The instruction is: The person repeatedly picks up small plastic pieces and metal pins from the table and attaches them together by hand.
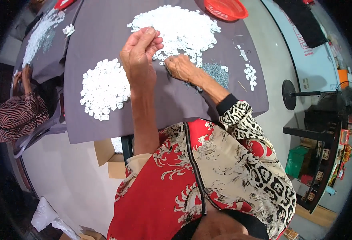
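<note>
"Left hand [140,50]?"
"Fingers curled against thumb; whether grasping anything, I can't tell."
"Right hand [182,68]?"
"Small white rounded plastic pieces [180,30] heaped just beyond its bent fingertips; grasp unclear."

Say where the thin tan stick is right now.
In the head view, the thin tan stick lies on the right side of the table, between the grey heap and the small white cluster.

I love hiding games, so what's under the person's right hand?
Small white pieces lie beside the right hand, on the grey cloth. Anything directly beneath its palm is covered, so I can't tell.
</note>
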Demonstrator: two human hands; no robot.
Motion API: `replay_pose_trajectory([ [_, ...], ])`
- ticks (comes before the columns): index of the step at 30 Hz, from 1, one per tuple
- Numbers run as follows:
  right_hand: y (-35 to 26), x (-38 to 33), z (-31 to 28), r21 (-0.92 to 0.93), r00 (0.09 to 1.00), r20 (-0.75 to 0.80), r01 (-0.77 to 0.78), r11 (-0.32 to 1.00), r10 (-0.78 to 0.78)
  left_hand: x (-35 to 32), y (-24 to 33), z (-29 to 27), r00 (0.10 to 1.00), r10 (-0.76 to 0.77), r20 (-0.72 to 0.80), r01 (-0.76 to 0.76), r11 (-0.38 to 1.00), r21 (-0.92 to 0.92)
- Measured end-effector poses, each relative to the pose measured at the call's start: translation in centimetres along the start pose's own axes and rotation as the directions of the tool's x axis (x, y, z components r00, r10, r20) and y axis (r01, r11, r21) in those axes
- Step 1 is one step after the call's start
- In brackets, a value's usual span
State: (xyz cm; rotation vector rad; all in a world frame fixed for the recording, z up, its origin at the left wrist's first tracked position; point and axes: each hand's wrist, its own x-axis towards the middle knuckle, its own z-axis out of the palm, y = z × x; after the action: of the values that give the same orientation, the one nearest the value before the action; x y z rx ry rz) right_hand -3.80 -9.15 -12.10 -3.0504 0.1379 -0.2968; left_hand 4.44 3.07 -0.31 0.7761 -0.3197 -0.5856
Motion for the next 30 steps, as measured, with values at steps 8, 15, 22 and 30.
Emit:
replay_pose_trajectory([
  [8, 0.8, -0.9, -7.6, 0.882, 0.823, 0.226, -0.4, 0.25, 0.522, -0.5, -0.7, 0.9, 0.999, -0.041, 0.013, 0.041, 0.998, 0.041],
  [15, -0.6, -2.3, -13.7, 0.982, 0.883, 0.069, 0.022, -0.189, 0.465, -1.8, -1.2, 3.0, 0.985, -0.145, 0.092, 0.139, 0.988, 0.066],
  [22, -1.2, -3.1, -14.6, 0.982, 0.844, -0.024, 0.119, -0.144, 0.536, -2.7, -1.6, 4.6, 0.975, -0.166, 0.146, 0.156, 0.985, 0.074],
  [30, -1.5, -3.2, -14.4, 0.993, 0.823, -0.112, 0.112, 0.033, 0.557, -2.8, -2.0, 4.7, 0.975, -0.169, 0.144, 0.161, 0.985, 0.068],
])
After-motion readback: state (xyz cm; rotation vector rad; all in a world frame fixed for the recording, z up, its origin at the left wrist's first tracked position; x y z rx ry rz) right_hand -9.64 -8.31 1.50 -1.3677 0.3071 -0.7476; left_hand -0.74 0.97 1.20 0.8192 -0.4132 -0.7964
